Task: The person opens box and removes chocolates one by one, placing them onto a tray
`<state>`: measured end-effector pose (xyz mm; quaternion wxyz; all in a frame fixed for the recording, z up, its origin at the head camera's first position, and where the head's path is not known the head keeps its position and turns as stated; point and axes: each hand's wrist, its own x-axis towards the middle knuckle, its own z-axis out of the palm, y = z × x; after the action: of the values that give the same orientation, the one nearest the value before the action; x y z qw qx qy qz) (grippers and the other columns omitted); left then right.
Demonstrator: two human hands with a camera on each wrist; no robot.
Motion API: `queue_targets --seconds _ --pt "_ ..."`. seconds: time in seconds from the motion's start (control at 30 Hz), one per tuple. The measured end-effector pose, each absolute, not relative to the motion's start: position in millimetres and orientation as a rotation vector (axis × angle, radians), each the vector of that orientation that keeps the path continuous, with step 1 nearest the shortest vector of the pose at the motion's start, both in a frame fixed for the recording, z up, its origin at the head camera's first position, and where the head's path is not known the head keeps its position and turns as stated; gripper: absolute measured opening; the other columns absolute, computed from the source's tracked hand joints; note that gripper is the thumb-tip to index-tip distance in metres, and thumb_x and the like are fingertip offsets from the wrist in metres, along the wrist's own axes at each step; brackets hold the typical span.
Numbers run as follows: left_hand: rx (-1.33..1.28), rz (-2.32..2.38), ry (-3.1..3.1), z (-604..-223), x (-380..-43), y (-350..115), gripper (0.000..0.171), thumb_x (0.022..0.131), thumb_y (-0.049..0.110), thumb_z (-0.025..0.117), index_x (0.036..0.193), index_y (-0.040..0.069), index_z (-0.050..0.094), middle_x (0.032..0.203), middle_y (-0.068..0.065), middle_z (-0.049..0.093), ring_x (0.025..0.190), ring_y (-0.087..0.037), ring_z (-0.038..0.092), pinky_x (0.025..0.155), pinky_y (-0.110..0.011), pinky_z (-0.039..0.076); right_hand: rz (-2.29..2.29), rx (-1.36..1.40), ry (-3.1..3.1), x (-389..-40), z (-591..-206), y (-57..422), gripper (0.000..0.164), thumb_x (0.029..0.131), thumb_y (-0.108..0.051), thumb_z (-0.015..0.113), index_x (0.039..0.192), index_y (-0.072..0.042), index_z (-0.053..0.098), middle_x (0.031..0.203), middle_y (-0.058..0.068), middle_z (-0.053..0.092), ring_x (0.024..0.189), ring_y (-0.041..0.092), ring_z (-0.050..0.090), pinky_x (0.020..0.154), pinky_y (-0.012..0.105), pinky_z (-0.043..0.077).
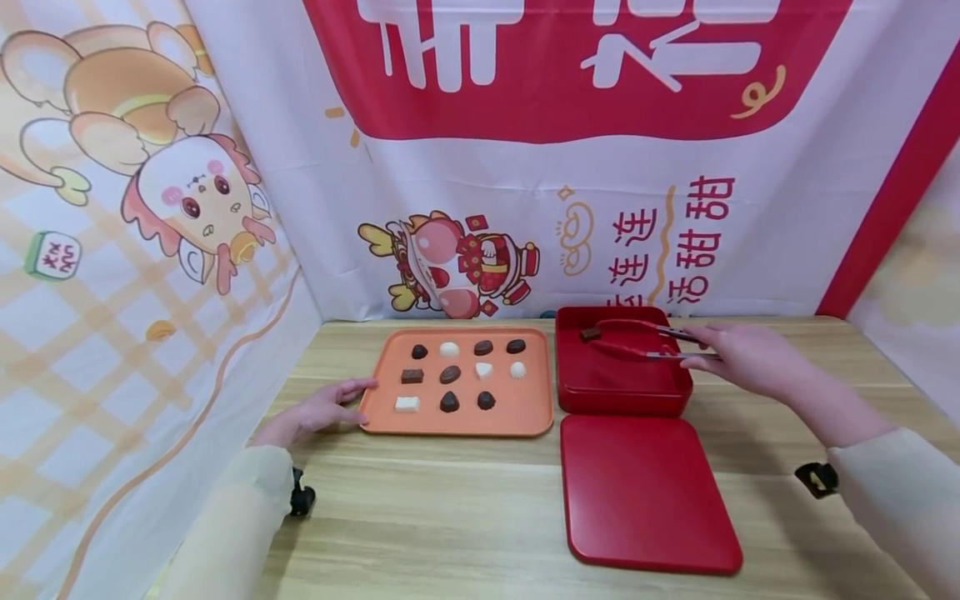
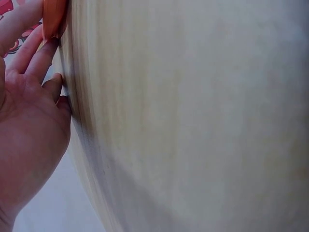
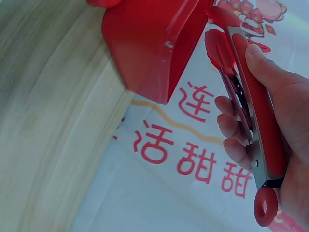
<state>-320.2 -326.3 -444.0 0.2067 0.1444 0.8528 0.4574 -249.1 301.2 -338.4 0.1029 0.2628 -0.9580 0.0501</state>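
Observation:
On the left, an orange tray (image 1: pixel 536 421) carries several chocolates, dark, brown and white, in loose rows. My left hand (image 1: pixel 327 408) touches the tray's left edge near its front corner, fingers fairly straight; the left wrist view shows the fingertips at the tray rim (image 2: pixel 54 19). My right hand (image 1: pixel 757 358) grips red-tipped metal tongs (image 3: pixel 258 106) by their handles. The tong tips stand spread apart over a red box (image 1: pixel 622 400), to the right of the tray. A small brown chocolate (image 1: pixel 591 334) lies inside the box, just left of the tips, not between them.
A flat red lid (image 1: pixel 648 492) lies on the wooden table (image 1: pixel 420 517) in front of the box. A printed cloth (image 1: pixel 300 167) hangs behind the table and along its left side. Black straps (image 1: pixel 817 480) show at both wrists.

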Motion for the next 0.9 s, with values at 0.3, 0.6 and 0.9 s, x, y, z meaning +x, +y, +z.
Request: queue_targets --seconds 0.3,0.6,0.9 --pt "0.408 1.24 2.41 -444.0 -320.5 -326.5 0.077 0.085 0.015 0.076 0.149 0.004 0.037 0.154 -0.02 0.029 0.142 -0.041 0.018 0.112 -0.055 0.019 0.1 0.706 -2.944 -272.1 -345.7 294.9 0.059 0.085 -0.035 0.075 0.129 0.001 0.06 0.105 0.017 0.069 0.087 0.031 0.067 0.077 0.053 0.054" --pt "0.398 1.237 2.426 -444.7 -321.0 -327.5 0.077 0.084 0.016 0.077 0.149 0.004 0.038 0.154 -0.022 0.027 0.142 -0.042 0.019 0.112 -0.055 0.019 0.005 0.695 -2.969 -292.0 -351.1 284.5 0.059 0.084 -0.035 0.075 0.123 0.007 0.062 0.106 0.022 0.067 0.092 0.037 0.065 0.079 0.052 0.053" --pt "0.438 1.213 2.438 -443.8 -319.6 -326.9 0.076 0.085 0.016 0.076 0.149 0.002 0.037 0.154 -0.023 0.027 0.141 -0.043 0.02 0.112 -0.055 0.02 -0.038 0.713 -2.953 -306.0 -360.1 286.8 0.053 0.084 -0.034 0.075 0.117 0.007 0.065 0.096 0.018 0.068 0.085 0.035 0.066 0.075 0.052 0.053"
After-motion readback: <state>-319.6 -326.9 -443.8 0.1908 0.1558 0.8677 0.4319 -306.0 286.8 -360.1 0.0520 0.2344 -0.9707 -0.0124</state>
